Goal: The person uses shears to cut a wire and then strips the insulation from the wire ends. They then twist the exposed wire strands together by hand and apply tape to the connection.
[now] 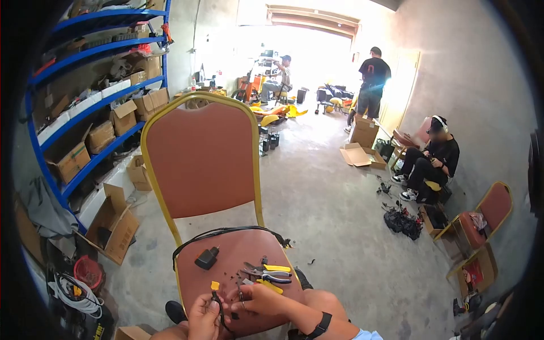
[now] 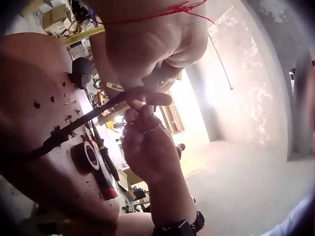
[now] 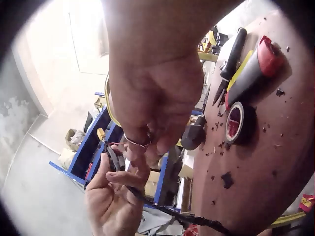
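My left hand (image 1: 205, 317) holds a black cable (image 2: 93, 114) near its end, where a yellow connector (image 1: 215, 285) sticks up. Close against it, my right hand (image 1: 258, 299) has its fingers curled round a thin metal tool with finger loops (image 3: 137, 142); its tip is hidden among the fingers. Both hands are over the front of a brown chair seat (image 1: 226, 243). On the seat lie a black power adapter (image 1: 207, 258), pliers with yellow handles (image 1: 277, 268), pliers with blue-grey handles (image 1: 276, 277), a roll of black tape (image 3: 240, 123) and dark scraps.
A long black cable (image 1: 226, 229) lies across the rear of the seat, below the backrest (image 1: 204, 158). Blue shelving (image 1: 85, 127) with boxes stands left. A seated person (image 1: 435, 156) is at right, near a black bundle (image 1: 403, 222) on the floor. Two other people are further back.
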Demonstrator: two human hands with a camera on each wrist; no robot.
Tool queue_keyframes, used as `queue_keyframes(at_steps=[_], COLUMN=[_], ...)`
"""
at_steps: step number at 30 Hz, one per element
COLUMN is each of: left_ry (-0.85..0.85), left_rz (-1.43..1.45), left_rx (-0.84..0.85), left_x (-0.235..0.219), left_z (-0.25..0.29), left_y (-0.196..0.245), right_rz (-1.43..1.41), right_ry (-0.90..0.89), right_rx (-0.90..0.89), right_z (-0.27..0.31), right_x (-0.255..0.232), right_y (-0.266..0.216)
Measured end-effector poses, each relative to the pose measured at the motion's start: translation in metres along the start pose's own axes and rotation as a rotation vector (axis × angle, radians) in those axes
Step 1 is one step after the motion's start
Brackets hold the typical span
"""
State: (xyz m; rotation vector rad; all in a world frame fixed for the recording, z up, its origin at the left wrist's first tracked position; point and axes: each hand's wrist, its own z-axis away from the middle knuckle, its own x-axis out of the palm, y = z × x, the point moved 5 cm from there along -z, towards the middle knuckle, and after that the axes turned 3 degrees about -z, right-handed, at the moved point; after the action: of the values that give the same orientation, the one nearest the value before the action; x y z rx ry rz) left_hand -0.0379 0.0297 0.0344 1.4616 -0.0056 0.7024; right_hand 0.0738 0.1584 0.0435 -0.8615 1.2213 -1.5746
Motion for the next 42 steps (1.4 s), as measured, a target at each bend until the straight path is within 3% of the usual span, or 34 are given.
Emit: queue_keyframes(at_steps=[3, 6, 7, 9, 12, 13, 19, 22, 25, 28, 31, 34, 36, 40, 42], left_ry=[-0.033, -0.044, -0.052, -0.151, -0.223, -0.228, -0.225, -0.240, -0.286, -0.343, -0.209, -0.177, -0.162, 0.004, 0.023], left_rz=[-0.023, -0.089, -0.119, -0.104, 0.000, 0.041, 0.054, 0.097, 0.140, 0.191, 0.015, 0.114, 0.157, 0.134, 0.138], left_rx=[-0.017, 0.076, 0.124, 0.037, -0.101, -0.151, -0.193, -0.209, -0.191, -0.176, -0.179, -0.133, -0.114, -0.082, -0.093], left_x=[0.003, 0.008, 0.009, 0.005, 0.003, 0.002, 0.006, 0.007, 0.019, 0.017, 0.007, -0.003, -0.002, -0.009, -0.019], left_z=[0.003, 0.004, 0.004, 0.006, 0.007, 0.008, 0.010, 0.010, 0.012, 0.010, 0.002, -0.005, -0.006, -0.008, -0.011], left_y=[-0.001, 0.003, 0.005, 0.000, -0.001, -0.001, 0.004, 0.012, 0.030, 0.028, 0.020, 0.011, 0.008, 0.013, 0.008], right_rz=[0.163, -0.054, 0.016, 0.163, 0.108, 0.164, 0.082, -0.216, -0.475, -0.417, -0.424, -0.330, -0.223, -0.280, -0.293], right_ry=[-0.075, -0.273, -0.289, -0.306, -0.428, -0.366, -0.356, -0.445, -0.507, -0.487, -0.432, -0.325, -0.197, -0.016, -0.029], right_rx=[-0.002, -0.067, -0.108, -0.185, 0.077, -0.211, 0.155, 0.253, 0.182, 0.188, 0.110, 0.092, 0.123, 0.247, 0.214], right_z=[0.005, 0.011, 0.016, 0.033, 0.037, 0.037, 0.040, 0.033, 0.023, 0.018, 0.011, 0.009, 0.007, 0.008, 0.008], right_x=[0.004, 0.025, 0.026, 0.022, 0.023, 0.029, 0.030, 0.033, 0.040, 0.038, 0.030, 0.018, 0.010, -0.001, -0.006], right_y=[-0.009, -0.006, -0.016, -0.042, -0.048, -0.051, -0.037, -0.017, 0.003, 0.012, 0.017, 0.019, 0.022, 0.023, 0.024])
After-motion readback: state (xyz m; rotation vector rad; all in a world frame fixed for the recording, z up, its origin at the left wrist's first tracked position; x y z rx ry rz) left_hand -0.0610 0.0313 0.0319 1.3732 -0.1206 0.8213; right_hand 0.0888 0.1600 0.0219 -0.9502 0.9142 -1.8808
